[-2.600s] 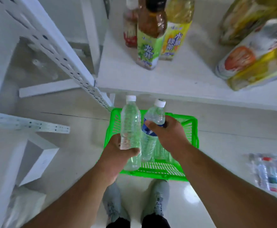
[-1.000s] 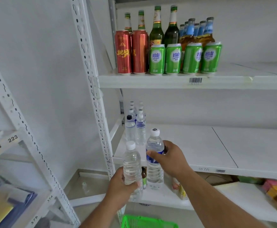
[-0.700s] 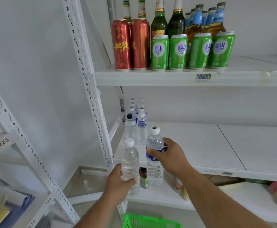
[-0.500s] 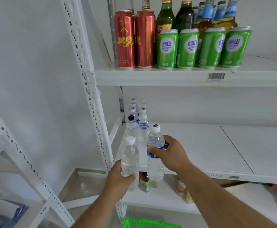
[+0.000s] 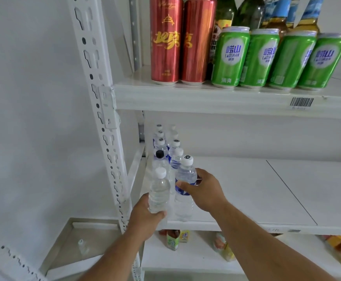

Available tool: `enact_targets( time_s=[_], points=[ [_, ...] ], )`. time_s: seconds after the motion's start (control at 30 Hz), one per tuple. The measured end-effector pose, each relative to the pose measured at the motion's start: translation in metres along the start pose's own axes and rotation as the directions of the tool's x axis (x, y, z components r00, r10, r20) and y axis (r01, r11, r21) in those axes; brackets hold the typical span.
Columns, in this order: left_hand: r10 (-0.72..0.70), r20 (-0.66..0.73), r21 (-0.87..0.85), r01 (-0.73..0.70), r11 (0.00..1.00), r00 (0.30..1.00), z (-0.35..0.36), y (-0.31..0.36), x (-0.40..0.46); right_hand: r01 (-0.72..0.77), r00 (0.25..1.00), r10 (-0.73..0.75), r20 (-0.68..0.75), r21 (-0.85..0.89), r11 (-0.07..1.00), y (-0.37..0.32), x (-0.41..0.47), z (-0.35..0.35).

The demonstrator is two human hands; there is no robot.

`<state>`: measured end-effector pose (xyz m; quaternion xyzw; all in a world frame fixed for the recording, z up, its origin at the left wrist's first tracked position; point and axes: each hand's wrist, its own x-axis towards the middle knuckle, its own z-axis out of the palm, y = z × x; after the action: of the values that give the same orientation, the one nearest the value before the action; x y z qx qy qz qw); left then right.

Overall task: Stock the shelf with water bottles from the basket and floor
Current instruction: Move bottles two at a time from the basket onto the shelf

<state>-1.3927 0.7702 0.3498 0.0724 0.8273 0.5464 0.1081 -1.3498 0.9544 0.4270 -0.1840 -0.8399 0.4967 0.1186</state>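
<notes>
My left hand (image 5: 145, 218) grips a clear water bottle (image 5: 159, 191) with a white cap, held upright at the front left corner of the white middle shelf (image 5: 246, 191). My right hand (image 5: 204, 191) holds a blue-labelled water bottle (image 5: 184, 187) upright just to its right, over the shelf's front edge. Behind them, two rows of several water bottles (image 5: 166, 148) stand along the shelf's left side, running back to the wall. The basket is out of view.
A perforated white upright post (image 5: 102, 122) stands left of the bottles. The upper shelf (image 5: 216, 98) carries red cans (image 5: 182, 39), green cans (image 5: 277, 59) and glass bottles. The lower shelf (image 5: 186, 258) holds tea bottles (image 5: 172, 239) and snack packs.
I rose from the green basket with both bottles. Over the last second both hands carried the bottles up and forward to the middle shelf's front left corner.
</notes>
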Motion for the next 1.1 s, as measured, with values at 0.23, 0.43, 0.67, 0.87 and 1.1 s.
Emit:
enact_targets(
  time_s=[0.23, 0.43, 0.67, 0.87, 1.1],
  points=[
    [0.005, -0.025, 0.015, -0.004, 1.0, 1.0, 0.006, -0.006, 0.035, -0.034, 0.999, 0.033, 0.025, 0.016, 0.999, 0.012, 0.029, 0.011],
    [-0.018, -0.035, 0.003, 0.018, 1.0, 0.999, 0.018, -0.015, 0.06, -0.045, 0.998, 0.045, 0.035, 0.0, 0.999, 0.02, 0.049, 0.02],
    [-0.014, -0.043, -0.018, 0.013, 1.0, 0.999, 0.03, -0.022, 0.087, -0.057, 0.997, 0.057, 0.045, -0.003, 0.998, 0.041, 0.069, 0.037],
    [0.012, -0.05, 0.01, -0.012, 1.0, 0.999, 0.031, -0.025, 0.103, -0.042, 0.998, 0.041, 0.051, 0.01, 0.999, 0.047, 0.078, 0.047],
    [0.002, -0.023, 0.043, -0.001, 0.999, 1.0, 0.031, -0.037, 0.112, -0.038, 0.999, 0.036, 0.039, 0.031, 0.999, 0.053, 0.075, 0.053]
  ],
)
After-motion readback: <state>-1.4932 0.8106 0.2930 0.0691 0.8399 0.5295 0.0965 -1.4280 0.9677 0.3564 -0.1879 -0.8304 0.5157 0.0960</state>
